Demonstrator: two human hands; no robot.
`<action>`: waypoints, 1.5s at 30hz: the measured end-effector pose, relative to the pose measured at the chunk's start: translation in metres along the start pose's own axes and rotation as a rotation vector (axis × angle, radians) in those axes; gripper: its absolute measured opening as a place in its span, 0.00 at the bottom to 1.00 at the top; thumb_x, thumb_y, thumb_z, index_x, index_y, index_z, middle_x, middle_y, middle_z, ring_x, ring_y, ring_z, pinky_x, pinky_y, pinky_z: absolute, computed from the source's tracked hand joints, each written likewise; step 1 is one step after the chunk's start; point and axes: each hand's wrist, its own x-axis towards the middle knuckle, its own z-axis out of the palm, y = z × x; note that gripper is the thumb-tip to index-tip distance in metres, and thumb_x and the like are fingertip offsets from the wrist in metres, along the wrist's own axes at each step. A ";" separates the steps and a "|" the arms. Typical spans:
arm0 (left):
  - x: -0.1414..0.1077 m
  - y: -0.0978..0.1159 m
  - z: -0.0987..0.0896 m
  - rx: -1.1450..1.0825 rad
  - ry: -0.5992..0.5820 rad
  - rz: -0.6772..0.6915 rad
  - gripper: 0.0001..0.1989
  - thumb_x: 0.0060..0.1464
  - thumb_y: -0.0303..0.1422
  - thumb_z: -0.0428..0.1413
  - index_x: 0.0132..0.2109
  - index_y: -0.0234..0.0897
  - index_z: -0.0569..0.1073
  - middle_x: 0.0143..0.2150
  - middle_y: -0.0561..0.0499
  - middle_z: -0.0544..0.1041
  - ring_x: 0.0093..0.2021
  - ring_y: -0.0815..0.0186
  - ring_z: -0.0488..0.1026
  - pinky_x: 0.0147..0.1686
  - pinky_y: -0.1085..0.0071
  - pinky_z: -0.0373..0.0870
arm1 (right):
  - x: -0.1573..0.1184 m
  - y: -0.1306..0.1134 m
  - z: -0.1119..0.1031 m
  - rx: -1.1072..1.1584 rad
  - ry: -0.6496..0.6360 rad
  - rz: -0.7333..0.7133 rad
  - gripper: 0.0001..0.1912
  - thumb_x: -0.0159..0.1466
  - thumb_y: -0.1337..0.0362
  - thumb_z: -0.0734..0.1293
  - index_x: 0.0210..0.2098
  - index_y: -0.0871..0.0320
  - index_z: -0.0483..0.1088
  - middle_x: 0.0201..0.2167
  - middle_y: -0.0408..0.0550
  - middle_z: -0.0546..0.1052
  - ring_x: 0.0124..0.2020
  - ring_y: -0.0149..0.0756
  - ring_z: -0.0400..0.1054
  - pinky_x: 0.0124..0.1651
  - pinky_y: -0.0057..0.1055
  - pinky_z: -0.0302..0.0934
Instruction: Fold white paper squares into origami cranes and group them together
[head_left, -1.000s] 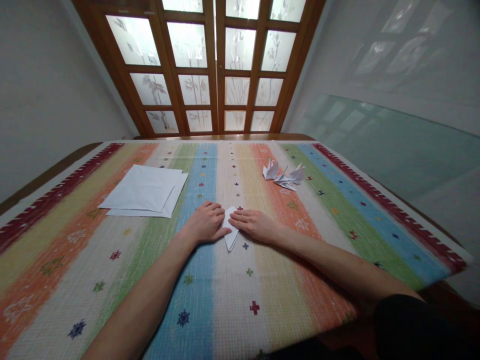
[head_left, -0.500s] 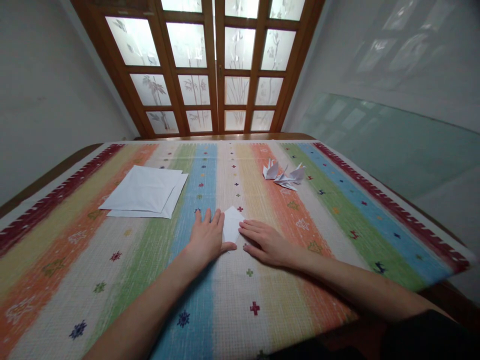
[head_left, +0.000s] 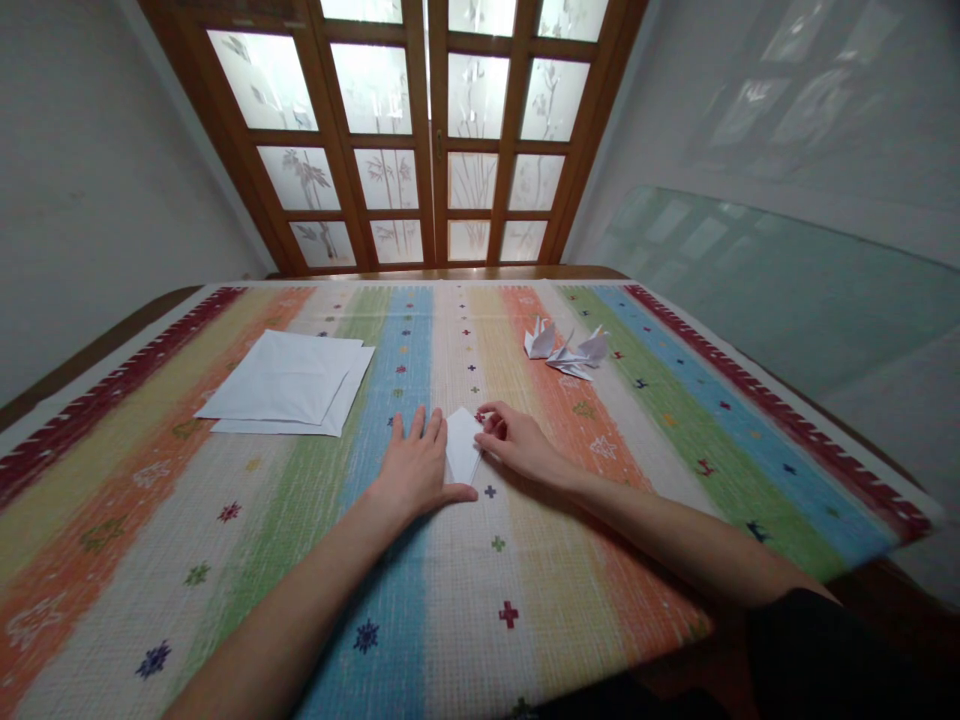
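A small folded sheet of white paper lies on the striped tablecloth in front of me, its near end tapering to a point. My left hand lies flat along the paper's left edge, fingers spread and thumb stretched across near the lower tip. My right hand is at the paper's right edge, its fingers curled and thumb and fingertips drawn together at the right corner. Whether a flap of paper sits between those fingertips is too small to see for certain.
Several white paper sheets lie stacked at the left. Folded paper cranes stand in a cluster at the far right. The striped tablecloth covers the table, and a glass-paned wooden door rises behind it.
My right hand has gone from lying flat with fingers extended to curled fingers at the paper's right corner. The paper's outline looks narrower. My left hand has barely shifted.
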 end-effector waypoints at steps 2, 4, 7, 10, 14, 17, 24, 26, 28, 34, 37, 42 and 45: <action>0.003 0.003 0.000 0.020 0.046 -0.060 0.47 0.49 0.62 0.51 0.63 0.27 0.63 0.64 0.25 0.62 0.65 0.31 0.52 0.59 0.33 0.47 | 0.006 -0.003 0.006 -0.122 0.058 -0.014 0.19 0.60 0.64 0.68 0.50 0.60 0.67 0.40 0.53 0.76 0.37 0.37 0.70 0.41 0.35 0.64; 0.006 0.005 -0.002 0.033 0.062 -0.118 0.46 0.51 0.61 0.50 0.64 0.27 0.61 0.65 0.26 0.61 0.66 0.33 0.52 0.60 0.34 0.44 | 0.009 -0.007 0.010 -0.215 0.090 -0.059 0.18 0.60 0.63 0.68 0.50 0.60 0.68 0.44 0.55 0.74 0.42 0.39 0.68 0.45 0.37 0.63; 0.011 -0.001 -0.005 0.007 0.022 -0.125 0.45 0.52 0.60 0.50 0.65 0.29 0.60 0.66 0.28 0.60 0.66 0.35 0.53 0.60 0.35 0.44 | 0.009 -0.011 0.013 -0.330 0.033 -0.112 0.15 0.62 0.59 0.68 0.46 0.60 0.71 0.43 0.54 0.74 0.44 0.41 0.67 0.48 0.39 0.61; 0.014 -0.019 -0.006 -0.044 -0.031 -0.062 0.46 0.49 0.59 0.55 0.65 0.32 0.60 0.67 0.32 0.60 0.67 0.38 0.53 0.62 0.36 0.44 | 0.008 -0.013 0.014 -0.445 -0.033 -0.181 0.15 0.63 0.58 0.67 0.46 0.60 0.72 0.46 0.56 0.74 0.49 0.46 0.65 0.52 0.44 0.58; 0.016 -0.044 -0.006 -0.176 -0.059 0.034 0.44 0.46 0.53 0.62 0.65 0.38 0.60 0.67 0.38 0.62 0.68 0.46 0.54 0.64 0.43 0.49 | 0.010 -0.009 0.013 -0.492 -0.098 -0.274 0.16 0.65 0.64 0.64 0.52 0.59 0.70 0.53 0.56 0.73 0.58 0.50 0.60 0.59 0.53 0.49; 0.015 -0.055 -0.006 -0.286 -0.027 0.052 0.35 0.48 0.45 0.63 0.60 0.36 0.66 0.65 0.38 0.66 0.66 0.51 0.61 0.62 0.50 0.57 | 0.015 -0.004 0.010 -0.460 -0.183 -0.309 0.18 0.66 0.68 0.61 0.55 0.57 0.69 0.56 0.56 0.72 0.62 0.50 0.58 0.61 0.56 0.45; 0.014 -0.056 -0.005 -0.334 0.072 0.112 0.14 0.54 0.37 0.60 0.47 0.38 0.76 0.52 0.44 0.78 0.53 0.57 0.73 0.53 0.58 0.68 | 0.025 0.005 -0.002 -0.436 -0.131 -0.440 0.16 0.65 0.71 0.61 0.50 0.55 0.72 0.55 0.52 0.74 0.60 0.46 0.61 0.61 0.52 0.48; 0.015 -0.051 -0.004 -0.286 0.089 0.099 0.15 0.54 0.39 0.60 0.47 0.38 0.77 0.50 0.45 0.78 0.51 0.57 0.73 0.51 0.57 0.69 | 0.024 0.006 -0.007 -0.407 -0.075 -0.494 0.15 0.65 0.71 0.61 0.48 0.56 0.74 0.51 0.52 0.76 0.56 0.43 0.64 0.59 0.47 0.52; 0.016 -0.045 -0.003 -0.234 0.103 0.071 0.15 0.55 0.41 0.60 0.46 0.38 0.77 0.49 0.45 0.79 0.50 0.56 0.73 0.49 0.56 0.69 | 0.021 0.005 -0.009 -0.385 -0.049 -0.556 0.13 0.64 0.70 0.62 0.46 0.58 0.74 0.47 0.52 0.78 0.51 0.41 0.67 0.57 0.43 0.56; 0.016 -0.038 -0.004 -0.240 0.107 0.092 0.18 0.54 0.42 0.61 0.48 0.38 0.76 0.49 0.45 0.78 0.49 0.55 0.72 0.49 0.56 0.69 | 0.015 0.009 -0.001 -0.507 -0.085 -0.651 0.10 0.68 0.68 0.61 0.39 0.59 0.76 0.40 0.52 0.79 0.39 0.38 0.69 0.44 0.36 0.62; 0.014 -0.045 -0.003 -0.330 0.135 0.088 0.14 0.54 0.39 0.60 0.45 0.39 0.77 0.47 0.46 0.79 0.47 0.58 0.74 0.49 0.58 0.70 | 0.014 0.015 0.003 -0.518 -0.072 -0.637 0.12 0.69 0.68 0.60 0.37 0.59 0.76 0.37 0.51 0.79 0.36 0.36 0.68 0.41 0.33 0.61; 0.012 -0.052 -0.002 -0.372 0.152 0.087 0.11 0.52 0.39 0.62 0.40 0.38 0.78 0.43 0.46 0.80 0.45 0.59 0.76 0.48 0.60 0.71 | 0.012 0.021 0.001 -0.457 -0.047 -0.599 0.10 0.68 0.68 0.61 0.38 0.59 0.76 0.38 0.52 0.78 0.38 0.37 0.69 0.42 0.34 0.63; 0.012 -0.053 -0.001 -0.352 0.159 0.098 0.11 0.52 0.40 0.62 0.40 0.38 0.78 0.43 0.46 0.80 0.45 0.59 0.76 0.47 0.60 0.71 | 0.012 0.026 0.000 -0.490 -0.026 -0.593 0.11 0.69 0.66 0.60 0.37 0.58 0.75 0.36 0.52 0.78 0.38 0.37 0.69 0.42 0.33 0.62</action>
